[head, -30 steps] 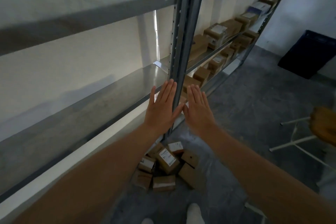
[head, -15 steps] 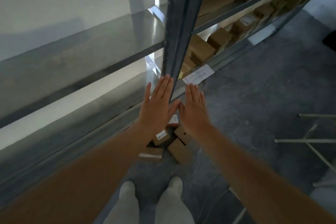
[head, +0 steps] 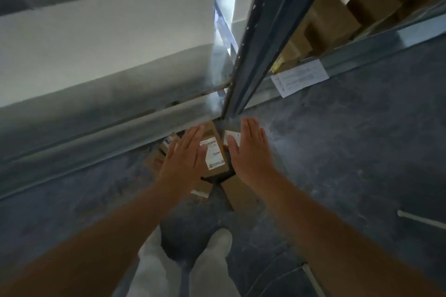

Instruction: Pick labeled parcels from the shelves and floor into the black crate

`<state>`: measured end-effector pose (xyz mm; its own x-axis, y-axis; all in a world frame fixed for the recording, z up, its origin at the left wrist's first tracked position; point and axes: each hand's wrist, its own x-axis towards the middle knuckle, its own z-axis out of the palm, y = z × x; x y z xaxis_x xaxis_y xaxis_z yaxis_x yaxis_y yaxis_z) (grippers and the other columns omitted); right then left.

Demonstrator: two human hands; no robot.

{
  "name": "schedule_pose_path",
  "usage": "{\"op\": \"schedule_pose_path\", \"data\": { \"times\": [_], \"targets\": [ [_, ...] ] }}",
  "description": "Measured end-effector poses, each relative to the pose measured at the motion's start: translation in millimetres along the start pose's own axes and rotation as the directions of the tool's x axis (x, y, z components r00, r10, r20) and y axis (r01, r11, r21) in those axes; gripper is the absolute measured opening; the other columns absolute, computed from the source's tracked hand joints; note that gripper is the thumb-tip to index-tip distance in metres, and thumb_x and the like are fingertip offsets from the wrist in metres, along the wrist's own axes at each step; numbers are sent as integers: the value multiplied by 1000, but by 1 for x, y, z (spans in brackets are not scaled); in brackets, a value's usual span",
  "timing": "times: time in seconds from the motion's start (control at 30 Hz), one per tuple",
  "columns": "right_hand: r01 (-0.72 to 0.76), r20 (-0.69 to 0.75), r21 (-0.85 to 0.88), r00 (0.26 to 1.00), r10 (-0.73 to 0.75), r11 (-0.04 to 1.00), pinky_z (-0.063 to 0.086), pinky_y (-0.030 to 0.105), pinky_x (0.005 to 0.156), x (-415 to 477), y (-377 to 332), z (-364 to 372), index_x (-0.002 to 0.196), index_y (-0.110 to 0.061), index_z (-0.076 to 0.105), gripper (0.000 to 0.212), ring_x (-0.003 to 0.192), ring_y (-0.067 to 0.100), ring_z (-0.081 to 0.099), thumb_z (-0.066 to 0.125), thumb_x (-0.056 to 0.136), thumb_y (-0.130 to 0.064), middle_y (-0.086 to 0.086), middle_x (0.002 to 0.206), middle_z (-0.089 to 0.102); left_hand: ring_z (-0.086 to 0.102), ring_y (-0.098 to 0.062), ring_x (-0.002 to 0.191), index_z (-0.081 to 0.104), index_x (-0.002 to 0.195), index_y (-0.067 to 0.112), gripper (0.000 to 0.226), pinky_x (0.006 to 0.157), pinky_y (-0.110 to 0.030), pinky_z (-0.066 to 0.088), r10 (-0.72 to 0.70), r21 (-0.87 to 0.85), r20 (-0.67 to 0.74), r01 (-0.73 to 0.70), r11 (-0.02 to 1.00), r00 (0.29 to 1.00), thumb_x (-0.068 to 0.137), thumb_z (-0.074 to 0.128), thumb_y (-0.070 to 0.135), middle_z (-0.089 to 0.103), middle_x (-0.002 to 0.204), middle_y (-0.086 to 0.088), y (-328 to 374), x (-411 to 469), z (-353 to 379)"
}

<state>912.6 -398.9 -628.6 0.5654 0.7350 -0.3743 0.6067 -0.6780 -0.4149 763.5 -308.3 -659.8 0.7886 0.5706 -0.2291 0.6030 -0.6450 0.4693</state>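
Several small cardboard parcels lie in a heap on the grey floor at the foot of the shelf upright. The topmost labeled parcel [head: 213, 155] shows its white label between my hands. My left hand [head: 183, 161] hovers flat over the left side of the heap, fingers apart, holding nothing. My right hand [head: 248, 149] is flat and empty over the right side, partly covering a parcel with a white label [head: 230, 136]. A plain brown parcel [head: 239, 190] lies nearer my feet. The black crate is out of view.
The dark metal shelf upright [head: 260, 38] rises just beyond the heap. More cardboard boxes [head: 325, 21] sit on the low shelf to the right, with a paper sheet [head: 299, 77] on its edge. My white shoes [head: 217, 243] stand close behind the heap. A white rod [head: 420, 220] lies at right.
The view has tilted down toward the floor. Both hands have dropped from the shelf upright to just over the heap of parcels and spread apart.
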Motion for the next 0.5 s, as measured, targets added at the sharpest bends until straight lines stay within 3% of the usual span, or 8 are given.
{"op": "schedule_pose_path", "data": {
  "times": [0.07, 0.17, 0.33, 0.43, 0.5],
  "targets": [
    [2, -2, 13, 1000, -2, 1000, 3, 38, 124, 21, 9, 29, 156, -6, 9, 65, 152, 23, 3, 32, 104, -38, 11, 164, 10, 16, -14, 149, 28, 152, 15, 67, 121, -46, 18, -142, -138, -11, 139, 981, 990, 99, 7, 48, 24, 160, -1, -20, -4, 30],
    [-62, 24, 74, 998, 61, 995, 11, 42, 124, 49, 28, 83, 155, -7, 12, 63, 151, 24, 8, 34, 104, -38, 11, 162, 14, 18, -12, 148, 29, 152, 21, 66, 123, -42, 12, -375, -381, 100, 384, 841, 922, 93, 16, 49, 25, 160, 2, -46, -6, 78],
    [-328, 78, 173, 945, 319, 929, 29, 49, 117, 77, 72, 181, 156, -7, 12, 66, 147, 31, 20, 34, 104, -41, 15, 159, 18, 21, -17, 148, 27, 153, 19, 52, 121, -43, 17, -397, -379, 221, 453, 807, 891, 105, 28, 40, 27, 159, -1, -96, 14, 147],
    [-435, 119, 281, 900, 418, 856, 40, 51, 110, 95, 89, 224, 155, -10, 15, 65, 141, 33, 32, 34, 102, -43, 14, 157, 21, 27, -19, 145, 29, 152, 19, 50, 116, -28, 16, -414, -455, 277, 498, 738, 867, 105, 29, 38, 32, 155, -1, -111, 46, 172],
    [-481, 145, 321, 876, 459, 816, 44, 52, 105, 106, 97, 247, 152, -11, 21, 65, 137, 34, 39, 34, 99, -46, 14, 155, 26, 34, -17, 139, 41, 144, 24, 43, 108, -23, 23, -469, -511, 371, 598, 618, 802, 106, 27, 39, 42, 147, 2, -117, 62, 190]
  ]
}}
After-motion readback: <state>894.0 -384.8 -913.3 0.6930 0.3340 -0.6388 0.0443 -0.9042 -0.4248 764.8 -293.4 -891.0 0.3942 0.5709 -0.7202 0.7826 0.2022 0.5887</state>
